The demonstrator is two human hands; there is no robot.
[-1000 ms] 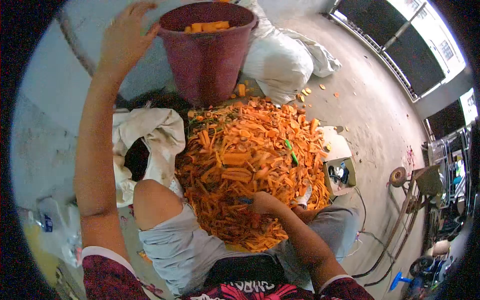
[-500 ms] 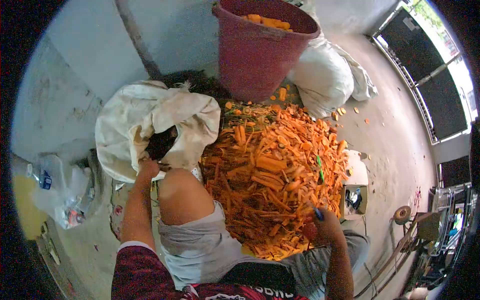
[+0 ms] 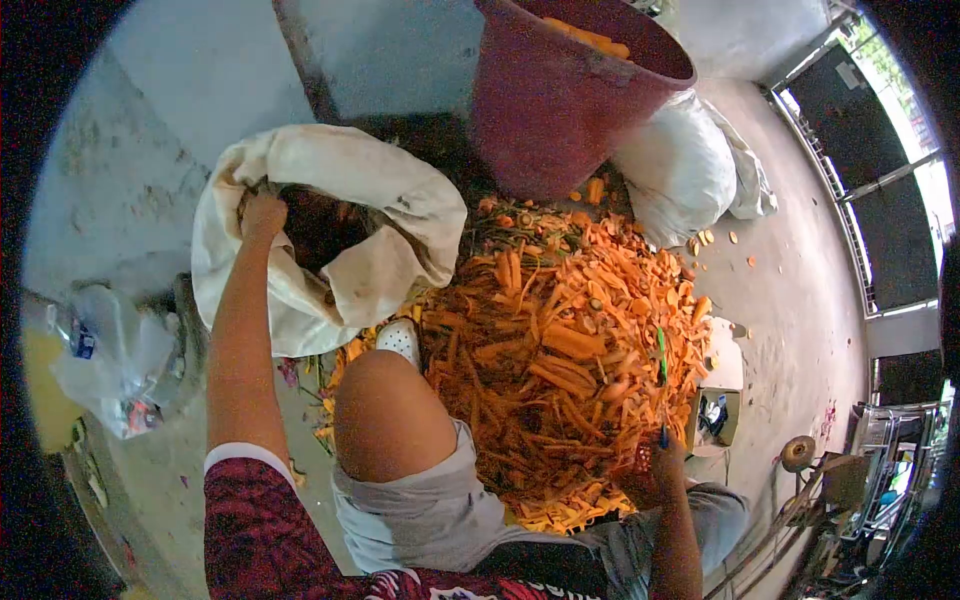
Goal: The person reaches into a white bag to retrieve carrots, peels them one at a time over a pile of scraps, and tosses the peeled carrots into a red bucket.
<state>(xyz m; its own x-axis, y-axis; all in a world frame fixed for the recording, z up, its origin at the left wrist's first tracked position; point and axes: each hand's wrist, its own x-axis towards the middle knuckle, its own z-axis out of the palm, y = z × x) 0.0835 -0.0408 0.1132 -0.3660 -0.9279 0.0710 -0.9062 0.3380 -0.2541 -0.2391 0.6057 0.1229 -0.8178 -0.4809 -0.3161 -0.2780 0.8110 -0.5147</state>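
A large white sack [image 3: 400, 270] stands at the left with its rim rolled back and its dark mouth facing up. My left hand [image 3: 262, 213] is at the inner left edge of that mouth, fingers closed on the sack's cloth. Low on the right, my right hand [image 3: 655, 472] is closed around a small tool with a blue handle [image 3: 663, 436], its working end not clear. Something red shows beside those fingers. Between my legs spreads a big heap of orange carrot peels and pieces [image 3: 560, 350], close to my right hand.
A tall maroon tub [image 3: 570, 110] holding carrots stands behind the heap. Beside it rests a full white sack [image 3: 680, 175]. A clear plastic bag [image 3: 120, 370] lies at far left, a small open box [image 3: 715, 415] at right. A green-handled item [image 3: 661, 355] sticks out of the heap.
My left hand has moved up and away from me along the sack's mouth, which now gapes wider. My right hand stays low by the heap. The view has shifted slightly.
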